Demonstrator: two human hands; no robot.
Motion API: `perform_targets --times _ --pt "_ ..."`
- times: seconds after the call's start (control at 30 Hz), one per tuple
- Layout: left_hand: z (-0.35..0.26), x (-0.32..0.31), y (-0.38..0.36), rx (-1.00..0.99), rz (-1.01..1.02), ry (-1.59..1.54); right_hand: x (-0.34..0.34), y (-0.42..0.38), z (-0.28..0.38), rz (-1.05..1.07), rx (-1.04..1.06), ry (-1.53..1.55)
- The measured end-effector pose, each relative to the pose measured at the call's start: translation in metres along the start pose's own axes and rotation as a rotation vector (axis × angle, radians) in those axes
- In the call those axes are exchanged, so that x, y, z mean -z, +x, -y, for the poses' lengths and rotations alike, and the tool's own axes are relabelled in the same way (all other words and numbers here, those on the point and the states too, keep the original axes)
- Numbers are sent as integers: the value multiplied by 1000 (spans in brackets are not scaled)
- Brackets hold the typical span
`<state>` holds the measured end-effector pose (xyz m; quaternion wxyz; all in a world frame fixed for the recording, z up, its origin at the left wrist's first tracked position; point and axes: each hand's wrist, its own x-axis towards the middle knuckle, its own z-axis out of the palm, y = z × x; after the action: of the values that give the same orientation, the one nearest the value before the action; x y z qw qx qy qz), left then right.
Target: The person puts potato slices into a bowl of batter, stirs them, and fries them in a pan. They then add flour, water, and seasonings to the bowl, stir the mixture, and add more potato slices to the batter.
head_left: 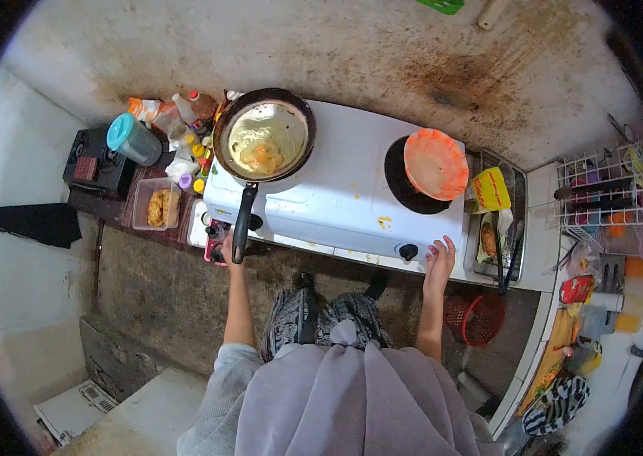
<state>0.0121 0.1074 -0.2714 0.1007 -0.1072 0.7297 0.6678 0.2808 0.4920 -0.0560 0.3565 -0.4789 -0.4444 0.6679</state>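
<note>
Reaches the left hand (226,248) to the front left corner of the white stove (344,163), just beside the end of the black handle (245,220) and close to dark-topped bottles (216,231) in a red holder (210,251). Partly hides those fingers behind the handle; cannot tell from this view whether closed on a bottle or only near one. Holds the right hand (440,262) empty at the stove's front right edge, fingers parted and slightly curled, near the right knob (408,251) but apart from it.

Has the frying pan (221,143) on the stove's left side, handle pointing toward the body, with a piece of food (263,156) lying in shiny oil (272,121). Has an orange wavy-rimmed bowl (454,156) over the dark right burner (399,186), containing something pale.

Shows, beyond the stove's right end, a metal tray (516,277) with a yellow packet (491,189), a browned food item (488,239) and dark utensils (513,254). Shows a red basket (483,320) below, near the right forearm. Shows, to the left, a clear container (141,213) of fried food (159,207), a turquoise-lidded jar (136,142) and assorted bottles (201,105) on a striped dark cloth (128,232).
</note>
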Motion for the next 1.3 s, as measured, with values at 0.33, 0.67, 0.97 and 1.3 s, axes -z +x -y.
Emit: perform_targets --times 0.33,0.67,0.97,1.3 --pt "-208 -32 -90 155 342 249 15 -5 -4 35 -49 32" --pt "-204 -39 -94 21 222 159 22 -16 -5 32 -38 57" --pt "-213 -33 -94 -60 188 105 32 -20 -8 27 -44 81" --pt "-256 -28 -108 -92 201 206 44 -22 -29 83 -12 53"
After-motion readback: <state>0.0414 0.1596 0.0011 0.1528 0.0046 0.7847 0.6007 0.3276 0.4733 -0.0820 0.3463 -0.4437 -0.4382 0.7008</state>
